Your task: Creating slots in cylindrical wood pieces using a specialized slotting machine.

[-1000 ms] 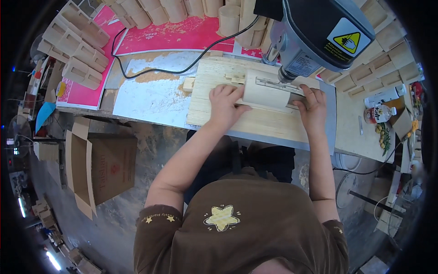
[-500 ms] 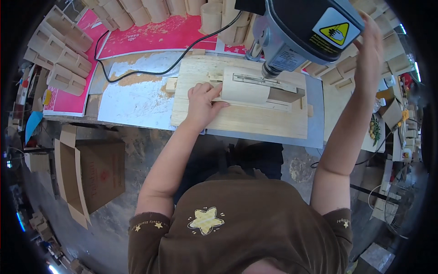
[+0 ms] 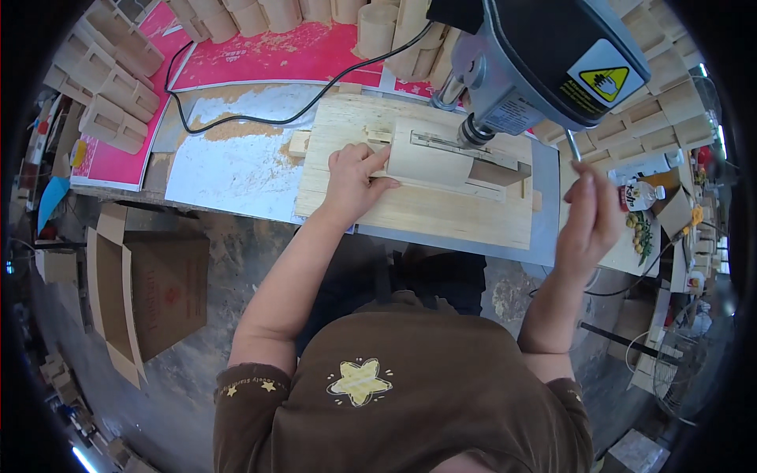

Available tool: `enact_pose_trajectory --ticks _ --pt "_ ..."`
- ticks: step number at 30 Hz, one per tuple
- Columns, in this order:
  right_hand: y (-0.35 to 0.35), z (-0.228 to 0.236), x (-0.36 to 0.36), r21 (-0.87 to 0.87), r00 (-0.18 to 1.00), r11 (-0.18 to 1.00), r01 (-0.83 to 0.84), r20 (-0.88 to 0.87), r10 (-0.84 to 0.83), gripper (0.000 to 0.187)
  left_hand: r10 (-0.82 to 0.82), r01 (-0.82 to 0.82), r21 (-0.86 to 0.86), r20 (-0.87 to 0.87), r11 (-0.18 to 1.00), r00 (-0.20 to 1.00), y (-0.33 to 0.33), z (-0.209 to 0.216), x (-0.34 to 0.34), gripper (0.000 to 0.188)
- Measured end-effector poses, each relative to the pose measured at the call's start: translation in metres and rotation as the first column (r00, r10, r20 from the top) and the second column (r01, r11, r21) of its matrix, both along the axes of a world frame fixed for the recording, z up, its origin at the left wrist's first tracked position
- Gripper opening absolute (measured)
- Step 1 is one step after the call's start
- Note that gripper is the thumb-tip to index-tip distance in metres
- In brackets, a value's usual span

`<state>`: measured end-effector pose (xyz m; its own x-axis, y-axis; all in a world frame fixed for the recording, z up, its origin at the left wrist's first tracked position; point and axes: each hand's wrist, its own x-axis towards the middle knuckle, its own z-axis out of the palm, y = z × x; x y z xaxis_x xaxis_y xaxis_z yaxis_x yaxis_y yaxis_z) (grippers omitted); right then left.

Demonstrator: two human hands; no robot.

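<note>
Lower now than half a second earlier, the right hand (image 3: 587, 225) had dropped from beside the drill head (image 3: 544, 59) to its lever (image 3: 574, 145), and the chuck (image 3: 475, 130) had come down closer over the workpiece (image 3: 430, 164); that workpiece lay on the pale board (image 3: 441, 213), directly below the chuck; the step in hand looked like drilling through its slotted top, and the next move seemed to call for a steady lever and a firm left hand (image 3: 351, 181).

The workpiece was smooth, rounded, pale wood, with a narrow slot and a squared opening toward its right; the left hand braced its left end, thumb and forefinger spread; the right hand's fingers were half curled at the lever's end, though whether they wrapped it I could not tell; farther out, sawdust (image 3: 236, 128) coated the bench, and similar cut wooden cylinders (image 3: 114, 126) stood on glossy red sheeting (image 3: 276, 57).
</note>
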<state>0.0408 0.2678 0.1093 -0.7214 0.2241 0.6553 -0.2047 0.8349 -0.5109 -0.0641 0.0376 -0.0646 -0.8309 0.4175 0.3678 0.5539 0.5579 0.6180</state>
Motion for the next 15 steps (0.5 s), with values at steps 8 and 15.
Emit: enact_pose_trajectory --ticks 8,15 --pt "0.008 -0.095 -0.026 0.014 0.962 0.994 -0.107 -0.252 0.107 0.012 -0.009 0.009 0.015 0.005 1.000 1.000 0.001 -0.001 0.000 0.054" --pt "0.019 -0.035 -0.016 -0.049 0.942 0.994 -0.102 -0.325 0.081 0.014 0.002 -0.002 0.015 -0.022 1.000 1.000 0.004 -0.002 0.004 0.054"
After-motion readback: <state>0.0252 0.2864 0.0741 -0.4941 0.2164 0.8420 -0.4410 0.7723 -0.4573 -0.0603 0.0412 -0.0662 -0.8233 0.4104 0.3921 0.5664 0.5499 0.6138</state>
